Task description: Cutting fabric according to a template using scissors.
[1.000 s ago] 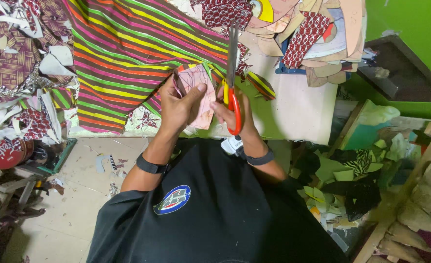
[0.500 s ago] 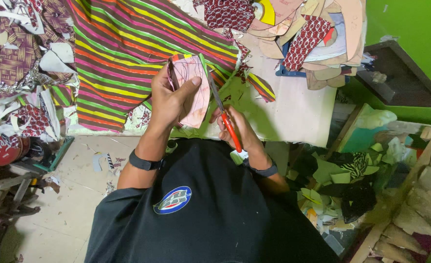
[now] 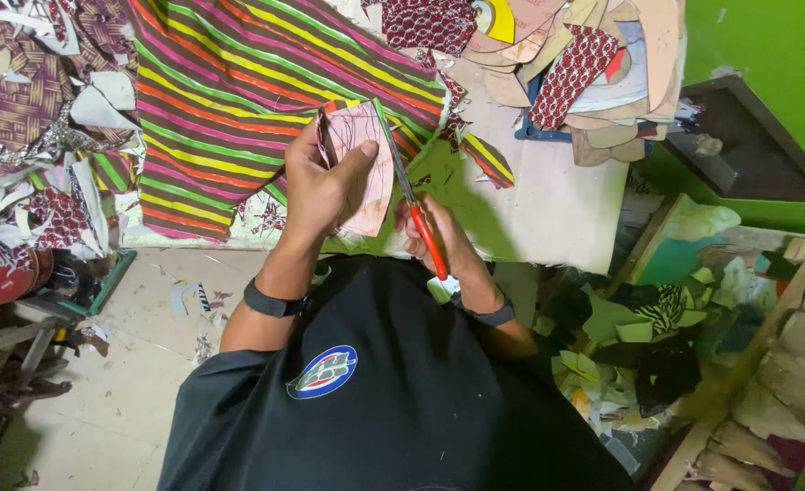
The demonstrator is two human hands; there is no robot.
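My left hand (image 3: 322, 182) grips a pink, pencil-marked piece of fabric (image 3: 366, 173) and holds it upright over the table edge. My right hand (image 3: 439, 238) is closed around the red handles of a pair of scissors (image 3: 413, 211). The metal blades point up along the right edge of the pink piece and touch it. A striped cloth (image 3: 239, 91) in green, pink, orange and yellow lies spread on the table just behind my hands. Both wrists carry dark bands.
Several patterned and tan cut-outs (image 3: 584, 64) are piled at the table's back right. Fabric scraps (image 3: 30, 118) heap up on the left. A box of offcuts (image 3: 639, 327) stands on the floor to the right, beside a green wall (image 3: 766, 55).
The scissors tilted from nearly upright to slanting up-left along the pink piece. My left hand raised and turned the piece, and my right hand dropped lower toward my body.
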